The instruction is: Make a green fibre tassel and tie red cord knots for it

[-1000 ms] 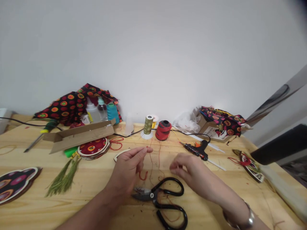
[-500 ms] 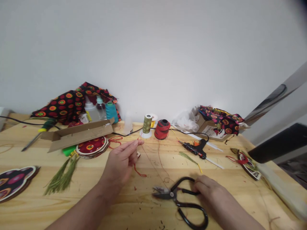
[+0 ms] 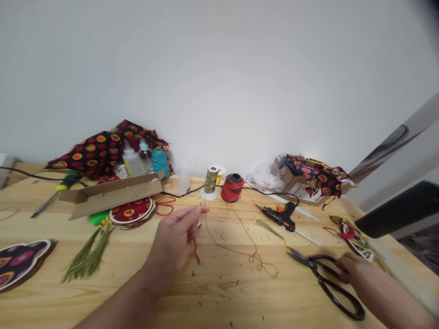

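My left hand (image 3: 176, 230) is closed in a pinch over the middle of the table, with red thread (image 3: 236, 250) running from its fingertips down to the wood. A thicker red cord (image 3: 196, 253) hangs below the fingers, and a sliver of a pale-edged piece shows behind them, mostly hidden. At the right, my right hand (image 3: 355, 272) is closed on one handle loop of black-handled scissors (image 3: 313, 265). Their blades point left, close to the yellow end of a small green tassel (image 3: 269, 228).
Behind stand a green thread spool (image 3: 211, 179) and a red thread cone (image 3: 232, 188). A glue gun (image 3: 279, 215) lies right of them. Round patterned pieces (image 3: 132, 212) with tassels, a cardboard tray (image 3: 116, 192) and a screwdriver (image 3: 51, 201) lie left. Thread scraps dot the wooden table (image 3: 212, 301).
My right hand has carried the scissors rightward, away from the left hand. The red thread now lies in loose curls on the table. My left hand has stayed nearly in place.
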The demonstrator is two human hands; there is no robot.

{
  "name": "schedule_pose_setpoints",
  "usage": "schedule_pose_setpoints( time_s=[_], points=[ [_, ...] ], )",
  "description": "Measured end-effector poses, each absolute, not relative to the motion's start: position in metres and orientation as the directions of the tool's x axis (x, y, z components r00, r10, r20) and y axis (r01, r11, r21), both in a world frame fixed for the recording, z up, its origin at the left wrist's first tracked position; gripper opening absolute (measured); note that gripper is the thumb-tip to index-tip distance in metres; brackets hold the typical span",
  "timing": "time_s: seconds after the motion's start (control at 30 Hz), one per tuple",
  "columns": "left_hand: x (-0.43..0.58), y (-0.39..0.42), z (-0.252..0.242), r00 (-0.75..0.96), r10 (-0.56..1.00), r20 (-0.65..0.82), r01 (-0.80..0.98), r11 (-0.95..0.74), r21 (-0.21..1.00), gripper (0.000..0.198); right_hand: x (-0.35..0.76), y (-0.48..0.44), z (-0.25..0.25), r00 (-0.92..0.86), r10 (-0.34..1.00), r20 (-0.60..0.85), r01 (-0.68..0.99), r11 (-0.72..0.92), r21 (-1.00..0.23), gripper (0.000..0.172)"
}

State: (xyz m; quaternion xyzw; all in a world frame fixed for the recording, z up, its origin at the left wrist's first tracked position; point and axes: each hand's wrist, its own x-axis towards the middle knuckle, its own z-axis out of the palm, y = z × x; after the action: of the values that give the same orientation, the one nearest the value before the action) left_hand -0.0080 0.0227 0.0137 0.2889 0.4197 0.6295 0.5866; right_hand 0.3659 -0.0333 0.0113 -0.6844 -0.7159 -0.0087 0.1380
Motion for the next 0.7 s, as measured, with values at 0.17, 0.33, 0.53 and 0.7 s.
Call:
schedule_pose_setpoints(
  time_s=[0.17,0.33,0.53,0.7],
  points=[
    [0.003,0.014,0.006,-0.084,0.980,-0.179,-0.357,0.138,0.924,0.025,0.257,-0.002,0.048,-0.196,0.961,0.195,0.797,0.272,-0.539,0.024],
    [0.004,0.011,0.002,-0.026,0.976,-0.217,-0.287,0.201,0.937,0.027,0.168,0.030,0.048,-0.144,0.979,0.146,0.401,0.193,-0.896,0.012],
    [0.006,0.010,-0.004,-0.033,0.972,-0.233,-0.198,0.222,0.955,0.031,0.156,0.039,0.021,-0.071,0.994,-0.085,-0.032,-0.088,-0.996,0.022],
    [0.007,0.008,0.001,-0.015,0.975,-0.223,-0.124,0.220,0.968,0.030,0.161,0.038,0.018,-0.098,0.987,-0.131,-0.075,-0.139,-0.987,0.024]
  ],
)
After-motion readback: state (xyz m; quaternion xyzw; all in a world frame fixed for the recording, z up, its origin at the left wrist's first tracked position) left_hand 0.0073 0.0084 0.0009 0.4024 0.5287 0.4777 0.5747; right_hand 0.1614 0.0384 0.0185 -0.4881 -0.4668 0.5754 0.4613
